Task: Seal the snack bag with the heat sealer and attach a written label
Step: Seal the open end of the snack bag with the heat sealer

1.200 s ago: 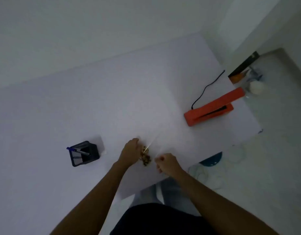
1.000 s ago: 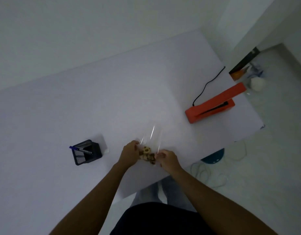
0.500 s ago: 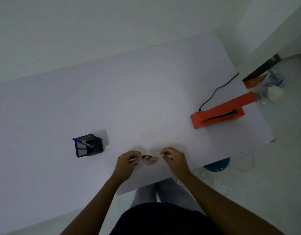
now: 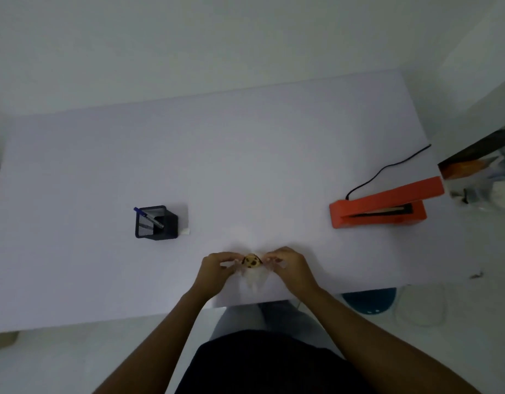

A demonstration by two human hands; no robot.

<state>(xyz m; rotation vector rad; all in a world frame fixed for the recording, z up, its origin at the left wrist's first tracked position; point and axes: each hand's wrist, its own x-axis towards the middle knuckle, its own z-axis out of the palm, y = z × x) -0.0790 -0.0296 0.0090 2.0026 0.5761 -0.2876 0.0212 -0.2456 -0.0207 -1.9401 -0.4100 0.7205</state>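
A clear snack bag (image 4: 252, 270) with brown-spotted snacks inside hangs just above the white table's (image 4: 245, 166) front edge. My left hand (image 4: 217, 270) pinches its left top corner and my right hand (image 4: 289, 265) pinches its right top corner, stretching the bag's mouth between them. The orange heat sealer (image 4: 383, 206) lies at the right, its lid ajar, well away from both hands. A black mesh pen holder (image 4: 156, 223) with a blue pen (image 4: 149, 217) stands to the left. A small white label (image 4: 186, 231) lies beside the holder.
The sealer's black cord (image 4: 385, 169) runs off toward the table's back right edge. Clutter and an orange item (image 4: 467, 166) sit on the floor past the right edge. A blue stool (image 4: 369, 301) shows below the front right edge.
Both hands lifted the bag off the table and turned it upright, each now gripping a top corner. The view swung so the table lies squarely ahead.
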